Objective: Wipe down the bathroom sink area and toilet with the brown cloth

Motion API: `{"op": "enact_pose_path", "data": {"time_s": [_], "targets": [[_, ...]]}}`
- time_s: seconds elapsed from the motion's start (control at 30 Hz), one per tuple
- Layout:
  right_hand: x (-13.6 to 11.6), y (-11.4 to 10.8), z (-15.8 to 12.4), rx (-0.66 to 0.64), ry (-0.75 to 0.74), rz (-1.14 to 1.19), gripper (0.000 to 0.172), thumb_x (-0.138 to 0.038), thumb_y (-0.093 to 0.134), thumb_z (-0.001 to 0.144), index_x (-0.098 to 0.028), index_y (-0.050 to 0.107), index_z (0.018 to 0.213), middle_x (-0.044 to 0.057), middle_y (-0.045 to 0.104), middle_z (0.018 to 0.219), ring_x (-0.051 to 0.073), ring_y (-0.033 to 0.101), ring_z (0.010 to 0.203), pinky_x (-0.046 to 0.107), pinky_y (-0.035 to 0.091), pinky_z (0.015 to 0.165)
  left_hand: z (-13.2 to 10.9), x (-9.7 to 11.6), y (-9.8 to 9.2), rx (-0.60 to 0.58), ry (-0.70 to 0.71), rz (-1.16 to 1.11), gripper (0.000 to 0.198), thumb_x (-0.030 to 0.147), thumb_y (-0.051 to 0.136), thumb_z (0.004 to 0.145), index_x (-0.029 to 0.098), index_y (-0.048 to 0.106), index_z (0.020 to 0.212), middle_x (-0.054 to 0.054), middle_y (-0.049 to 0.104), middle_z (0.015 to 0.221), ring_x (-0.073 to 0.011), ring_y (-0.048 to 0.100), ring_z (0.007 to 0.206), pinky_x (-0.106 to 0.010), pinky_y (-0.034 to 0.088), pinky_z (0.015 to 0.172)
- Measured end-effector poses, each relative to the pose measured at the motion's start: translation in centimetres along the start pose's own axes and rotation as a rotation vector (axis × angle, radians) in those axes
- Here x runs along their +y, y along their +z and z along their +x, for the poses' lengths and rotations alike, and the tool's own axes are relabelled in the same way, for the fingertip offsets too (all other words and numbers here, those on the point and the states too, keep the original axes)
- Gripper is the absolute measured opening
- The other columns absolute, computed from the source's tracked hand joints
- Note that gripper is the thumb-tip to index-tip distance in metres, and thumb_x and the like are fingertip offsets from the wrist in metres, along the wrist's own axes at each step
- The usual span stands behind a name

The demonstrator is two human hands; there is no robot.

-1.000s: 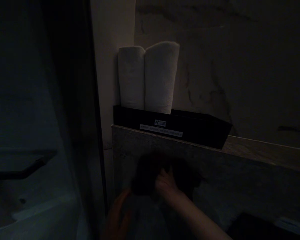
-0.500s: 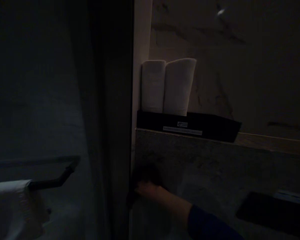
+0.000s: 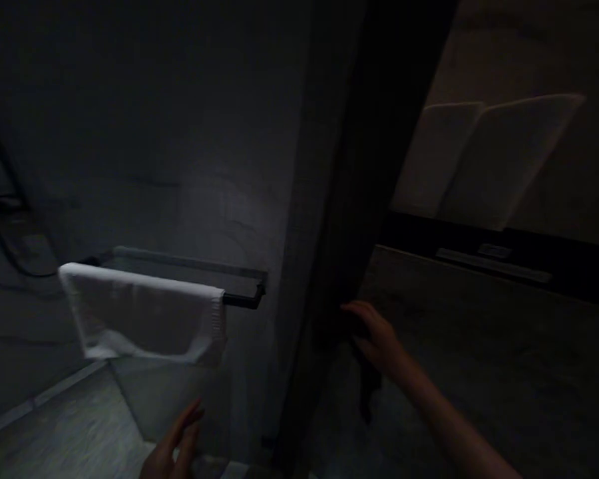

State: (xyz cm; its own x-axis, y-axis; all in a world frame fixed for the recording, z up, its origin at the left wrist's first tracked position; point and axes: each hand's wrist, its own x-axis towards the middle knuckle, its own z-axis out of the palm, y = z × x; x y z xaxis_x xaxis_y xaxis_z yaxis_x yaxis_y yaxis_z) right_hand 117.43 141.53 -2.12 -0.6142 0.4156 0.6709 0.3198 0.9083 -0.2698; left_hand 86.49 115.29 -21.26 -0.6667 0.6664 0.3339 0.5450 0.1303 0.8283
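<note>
My right hand (image 3: 377,336) is at the edge of a dark upright door or frame (image 3: 344,219), its fingers curled at a dark thing. A dark piece (image 3: 368,392) hangs just below that hand; it is too dim to tell what it is. Low in the view, my left hand (image 3: 177,442) has its fingers stretched out with nothing in them. Above it and apart from it, a white towel (image 3: 144,309) hangs over a black towel bar (image 3: 242,301).
Two white rolled towels (image 3: 519,159) stand in a black tray (image 3: 529,256) on a ledge at the right. At the far left is a dark shower hose (image 3: 10,249). A pale floor (image 3: 74,426) shows at the lower left. The room is very dark.
The view has swung left and tilted, bringing the towel bar and white towel fully into sight. My left hand has come in from below. My right hand remains by the dark upright.
</note>
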Motion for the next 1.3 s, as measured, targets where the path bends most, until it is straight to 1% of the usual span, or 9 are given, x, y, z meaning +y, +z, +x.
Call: {"op": "enact_pose_path", "data": {"time_s": [0.1, 0.2, 0.33, 0.53, 0.77, 0.87, 0.97, 1.17, 1.3], "targets": [[-2.8, -1.9, 6.1, 0.324, -0.202, -0.100, 0.047, -0.012, 0.052, 0.077, -0.025, 0.055, 0.122, 0.009, 0.058, 0.119, 0.023, 0.057, 0.111, 0.038, 0.050, 0.094, -0.4, 1.2, -0.7, -0.022, -0.037, -0.074, 0.052, 0.058, 0.047, 0.085, 0.021, 0.064, 0.118, -0.007, 0.073, 0.107, -0.0238, 0.069, 0.102, -0.033, 0.058, 0.086], [-5.3, -0.6, 11.0, 0.391, -0.298, -0.234, 0.047, -0.010, 0.053, 0.078, -0.022, 0.054, 0.123, 0.011, 0.055, 0.122, 0.023, 0.054, 0.111, 0.038, 0.049, 0.093, -1.1, 0.7, -1.3, -0.036, -0.101, -0.097, 0.051, 0.057, 0.049, 0.085, 0.022, 0.064, 0.118, -0.006, 0.072, 0.110, -0.0234, 0.068, 0.104, -0.032, 0.057, 0.088], [-5.6, 5.1, 13.3, 0.148, -0.260, -0.508, 0.042, -0.012, 0.047, 0.088, -0.026, 0.059, 0.125, 0.010, 0.054, 0.128, 0.024, 0.051, 0.106, 0.041, 0.045, 0.089, -2.7, -0.8, -2.8, 0.047, -0.239, -0.065, 0.057, 0.064, 0.048, 0.078, 0.021, 0.066, 0.111, -0.007, 0.075, 0.101, -0.0263, 0.070, 0.097, -0.033, 0.060, 0.079], [-4.5, 10.5, 9.3, -0.305, -0.322, -0.553, 0.041, -0.015, 0.043, 0.095, -0.030, 0.059, 0.129, 0.011, 0.054, 0.133, 0.024, 0.050, 0.106, 0.038, 0.044, 0.083, -3.6, -1.4, -4.7, 0.132, -0.357, -0.017, 0.061, 0.067, 0.047, 0.072, 0.021, 0.065, 0.108, -0.008, 0.075, 0.100, -0.0278, 0.070, 0.096, -0.036, 0.060, 0.078], [-9.3, 8.7, 12.3, -0.164, -0.252, -0.323, 0.049, -0.009, 0.053, 0.084, -0.021, 0.056, 0.132, 0.010, 0.052, 0.132, 0.024, 0.048, 0.115, 0.036, 0.047, 0.094, 6.0, 5.4, -5.6, 0.218, 0.050, 0.023, 0.049, 0.053, 0.045, 0.084, 0.017, 0.064, 0.111, -0.012, 0.070, 0.111, -0.0267, 0.067, 0.103, -0.040, 0.056, 0.087], [-11.3, 10.3, 14.5, -0.338, -0.319, -0.305, 0.045, -0.017, 0.048, 0.089, -0.028, 0.054, 0.132, 0.004, 0.053, 0.134, 0.024, 0.051, 0.111, 0.039, 0.048, 0.091, 12.2, 9.8, -4.8, 0.311, 0.370, 0.118, 0.046, 0.044, 0.040, 0.090, 0.014, 0.063, 0.115, -0.014, 0.065, 0.122, -0.0269, 0.052, 0.126, -0.045, 0.039, 0.109], [-11.6, 11.6, 15.7, -0.528, -0.266, -0.233, 0.050, -0.014, 0.050, 0.085, -0.027, 0.052, 0.133, 0.003, 0.055, 0.134, 0.021, 0.053, 0.112, 0.037, 0.047, 0.093, 16.8, 12.1, -3.3, 0.267, 0.464, 0.237, 0.046, 0.037, 0.036, 0.092, 0.011, 0.061, 0.120, -0.016, 0.060, 0.129, -0.0300, 0.042, 0.133, -0.051, 0.031, 0.112], [-10.0, 9.2, 14.4, -0.527, -0.069, -0.019, 0.047, -0.006, 0.047, 0.080, -0.020, 0.057, 0.124, 0.008, 0.057, 0.125, 0.023, 0.056, 0.111, 0.037, 0.045, 0.095, 18.4, 12.3, -1.5, 0.232, 0.384, 0.463, 0.039, 0.034, 0.033, 0.098, 0.015, 0.065, 0.111, -0.011, 0.065, 0.119, -0.0310, 0.045, 0.129, -0.057, 0.026, 0.109], [-5.9, 9.4, 6.8, -0.500, 0.207, 0.180, 0.049, -0.002, 0.050, 0.073, -0.014, 0.058, 0.120, 0.010, 0.062, 0.118, 0.022, 0.058, 0.108, 0.036, 0.044, 0.098, 17.5, 13.1, -2.6, 0.157, 0.403, 0.464, 0.055, 0.041, 0.020, 0.102, 0.008, 0.061, 0.118, -0.010, 0.060, 0.123, -0.0282, 0.040, 0.132, -0.052, 0.025, 0.109]]}}
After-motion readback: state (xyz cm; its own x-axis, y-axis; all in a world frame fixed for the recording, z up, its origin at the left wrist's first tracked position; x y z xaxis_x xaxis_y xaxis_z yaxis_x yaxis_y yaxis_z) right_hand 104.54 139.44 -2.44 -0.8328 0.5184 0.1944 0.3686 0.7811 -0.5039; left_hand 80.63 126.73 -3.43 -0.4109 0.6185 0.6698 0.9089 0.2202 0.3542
